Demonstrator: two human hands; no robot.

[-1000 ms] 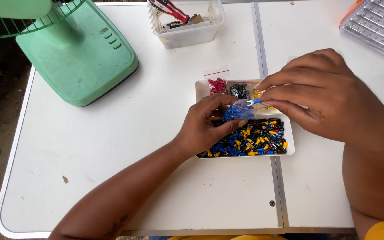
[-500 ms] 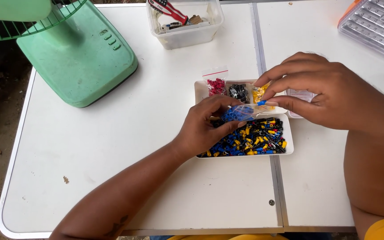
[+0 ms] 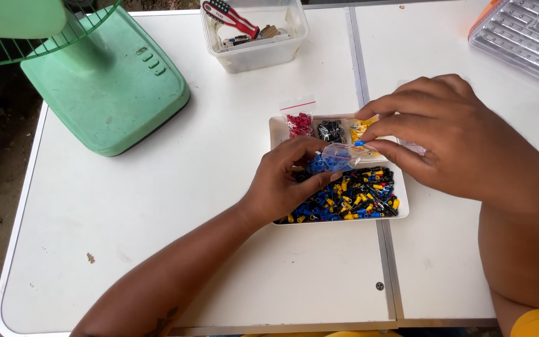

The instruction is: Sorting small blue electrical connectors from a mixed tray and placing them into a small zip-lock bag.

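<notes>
Green fan base [image 3: 110,87] at left, clear tub [image 3: 255,50] holding red-handled tool [image 3: 232,17], silvery ribbed panel [image 3: 522,34] at far right.

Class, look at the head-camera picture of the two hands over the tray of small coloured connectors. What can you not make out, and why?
Head view:
- Far right of the white tray: hidden by the right hand.
- Small clear bag of blue pieces: partly covered by the left hand.
- Green fan: cut off by the top edge.
- Single connectors: too small to tell shape.

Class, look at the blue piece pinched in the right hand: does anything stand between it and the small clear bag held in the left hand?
Nothing visible does. The right hand holds the blue piece right at the small clear bag in the left hand.
</notes>
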